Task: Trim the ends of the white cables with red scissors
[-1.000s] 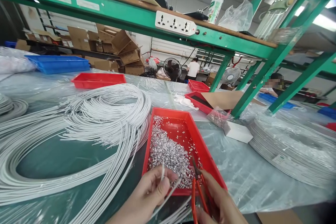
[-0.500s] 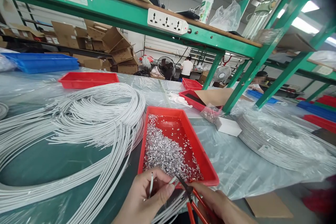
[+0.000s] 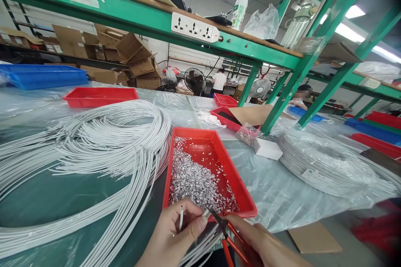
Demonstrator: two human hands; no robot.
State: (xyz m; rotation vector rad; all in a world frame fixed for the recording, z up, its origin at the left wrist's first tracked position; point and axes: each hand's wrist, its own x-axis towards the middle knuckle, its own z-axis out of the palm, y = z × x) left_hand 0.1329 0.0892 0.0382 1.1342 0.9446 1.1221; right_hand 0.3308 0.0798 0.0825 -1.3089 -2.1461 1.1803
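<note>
My left hand [image 3: 175, 231] is closed, with thumb and forefinger pinching a white cable [image 3: 181, 218] near its end. A small shiny bit shows at the cable tip by the thumb, too small to make out fully. In my right hand [image 3: 260, 238] are pliers [image 3: 231, 240] with red-orange handles, the fingers wrapped round them. Their dark jaws reach to the cable tip, just in front of my left thumb. Under both hands' far side lies a red tray [image 3: 242, 192] with a heap of small silver metal pieces [image 3: 194, 179]. More cable strands [image 3: 200, 250] hang below my hands.
Large coils of white cable [image 3: 125, 133] cover the table on the left. A plastic-wrapped cable coil [image 3: 326, 171] and a white box [image 3: 267, 149] lie to the right. A green shelf frame [image 3: 125, 16] with a power strip [image 3: 194, 27] spans above. Another red tray [image 3: 100, 96] stands behind.
The view has shifted slightly, so the background sits further left. The pliers' jaws have moved a little at the cable tip, where a shiny bit now shows. Both grips stay the same.
</note>
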